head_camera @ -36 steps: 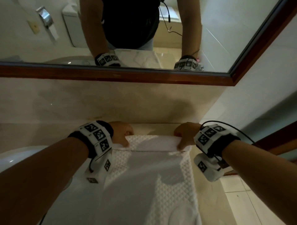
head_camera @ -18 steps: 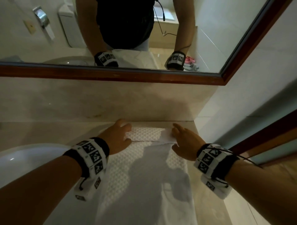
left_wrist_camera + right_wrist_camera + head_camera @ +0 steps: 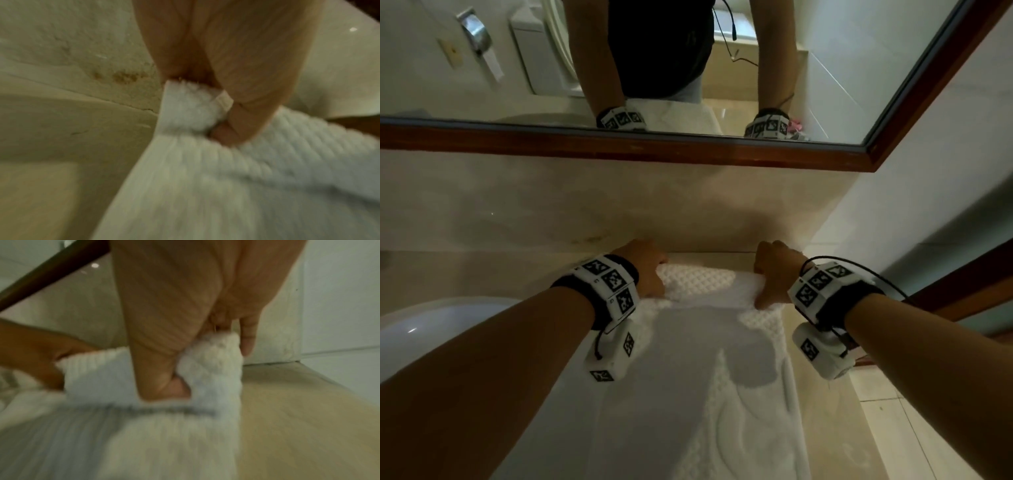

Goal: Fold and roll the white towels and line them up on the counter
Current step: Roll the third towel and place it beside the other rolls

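A white textured towel [image 3: 688, 394] lies lengthwise on the beige counter [image 3: 482, 270], running from the wall toward me. Its far end is turned into a short roll [image 3: 705, 284]. My left hand [image 3: 650, 270] grips the roll's left end, fingers curled over it and thumb under, as the left wrist view shows on the towel [image 3: 185, 110]. My right hand [image 3: 770, 274] grips the roll's right end, thumb tucked against the towel [image 3: 216, 356] in the right wrist view. Both wrist views are motion-blurred.
A white sink basin [image 3: 431, 329] sits at the left. A marble backsplash [image 3: 619, 205] and a wood-framed mirror [image 3: 654, 147] rise just behind the roll. A white side wall [image 3: 928, 205] bounds the counter on the right; floor tiles [image 3: 911, 428] lie below its right edge.
Half a second ago both hands lay with fingers extended on a flat folded end; now they curl round a thicker roll that has come a little toward me.
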